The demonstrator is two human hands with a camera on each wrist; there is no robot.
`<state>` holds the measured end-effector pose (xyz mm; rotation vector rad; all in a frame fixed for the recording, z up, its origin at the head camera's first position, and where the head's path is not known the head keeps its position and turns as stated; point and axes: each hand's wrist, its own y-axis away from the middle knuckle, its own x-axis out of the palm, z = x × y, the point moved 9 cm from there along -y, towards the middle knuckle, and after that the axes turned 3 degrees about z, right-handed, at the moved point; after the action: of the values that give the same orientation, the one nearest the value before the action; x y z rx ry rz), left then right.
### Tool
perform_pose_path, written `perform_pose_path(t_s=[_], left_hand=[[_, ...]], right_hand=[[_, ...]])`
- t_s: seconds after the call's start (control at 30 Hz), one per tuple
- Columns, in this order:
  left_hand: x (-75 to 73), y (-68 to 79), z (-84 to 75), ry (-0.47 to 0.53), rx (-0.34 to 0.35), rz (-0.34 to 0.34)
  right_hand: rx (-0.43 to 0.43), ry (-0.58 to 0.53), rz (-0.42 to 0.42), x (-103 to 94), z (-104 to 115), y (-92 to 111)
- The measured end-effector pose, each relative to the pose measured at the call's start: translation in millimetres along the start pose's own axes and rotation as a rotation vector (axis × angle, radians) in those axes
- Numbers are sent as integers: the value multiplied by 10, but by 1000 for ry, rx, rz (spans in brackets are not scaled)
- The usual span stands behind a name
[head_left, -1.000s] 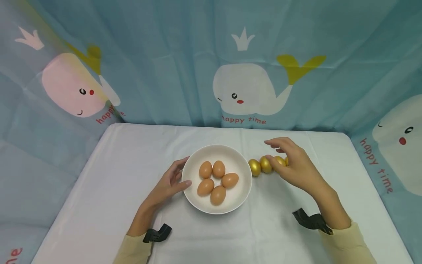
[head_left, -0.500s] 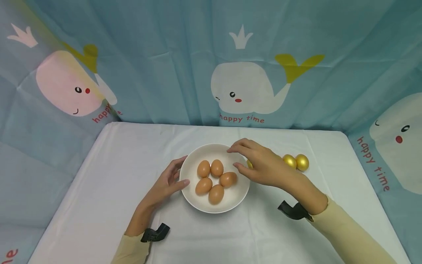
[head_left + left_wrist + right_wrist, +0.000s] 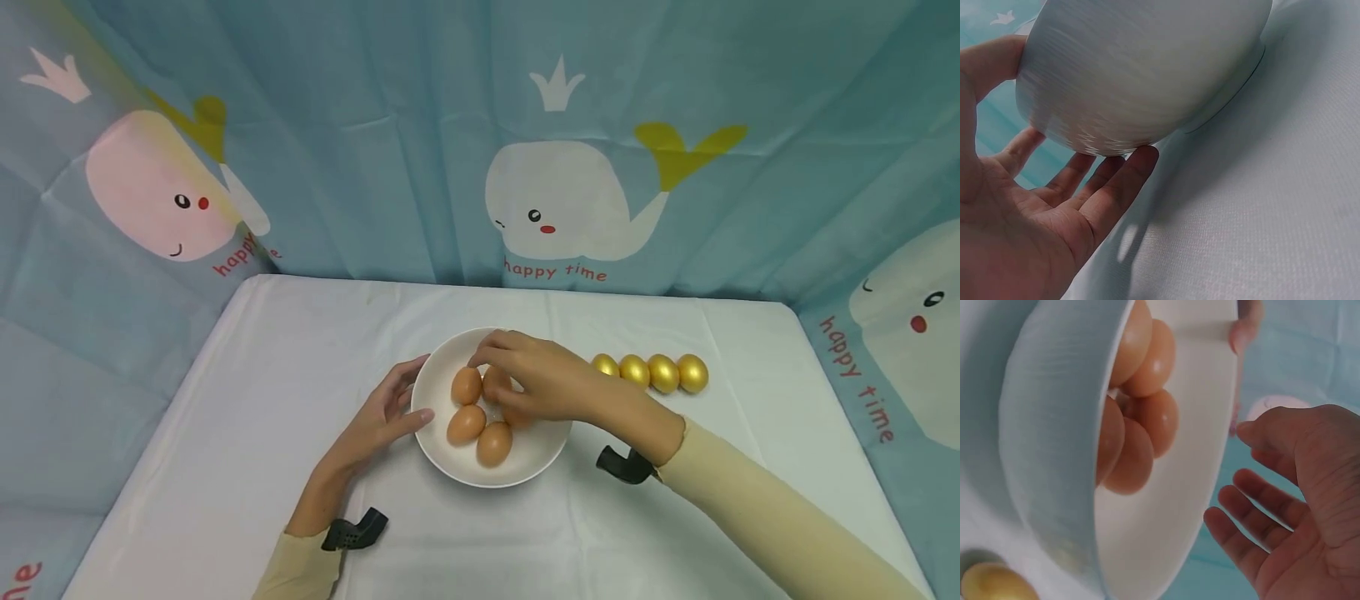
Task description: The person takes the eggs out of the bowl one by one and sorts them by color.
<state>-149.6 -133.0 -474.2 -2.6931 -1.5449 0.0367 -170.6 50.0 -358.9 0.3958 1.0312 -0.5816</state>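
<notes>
A white bowl (image 3: 536, 454) with several brown eggs (image 3: 494, 444) in it stands on the table. My left hand (image 3: 381, 415) holds the bowl's left side, thumb at the rim and fingertips against the outer wall, as the bowl (image 3: 1141, 69) in the left wrist view also shows. My right hand (image 3: 540, 375) reaches over the eggs from the right and hides some of them in part. In the right wrist view the right hand (image 3: 1310, 506) has its thumb and fingers spread apart, with nothing between them, above the eggs (image 3: 1154, 362).
To the right of the bowl, several golden eggs (image 3: 663, 373) lie in a row, partly behind the right forearm. A white cloth (image 3: 300, 350) covers the table. A blue curtain with whale prints (image 3: 558, 200) hangs behind and at the sides.
My right hand has moved left from above the golden eggs to over the brown eggs inside the bowl. The left hand has stayed at the bowl's left side.
</notes>
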Motion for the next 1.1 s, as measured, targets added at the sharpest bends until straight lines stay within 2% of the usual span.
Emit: perform_pose_path(t_s=[0.2, 0.3, 0.47, 0.7, 0.93, 1.1], left_hand=[[2, 1, 15, 0, -2, 3], [-5, 2, 17, 12, -1, 1], [3, 1, 9, 37, -2, -1], [19, -8, 10, 41, -11, 7], [-12, -28, 7, 34, 14, 15], [-10, -37, 26, 39, 5, 13]], right_hand=[[-101, 22, 9, 100, 106, -193], [-126, 47, 28, 166, 135, -275], [-101, 89, 110, 324, 111, -388], [-52, 136, 202, 489, 42, -442], [-36, 186, 238, 528, 13, -478], [-37, 213, 267, 538, -5, -496]])
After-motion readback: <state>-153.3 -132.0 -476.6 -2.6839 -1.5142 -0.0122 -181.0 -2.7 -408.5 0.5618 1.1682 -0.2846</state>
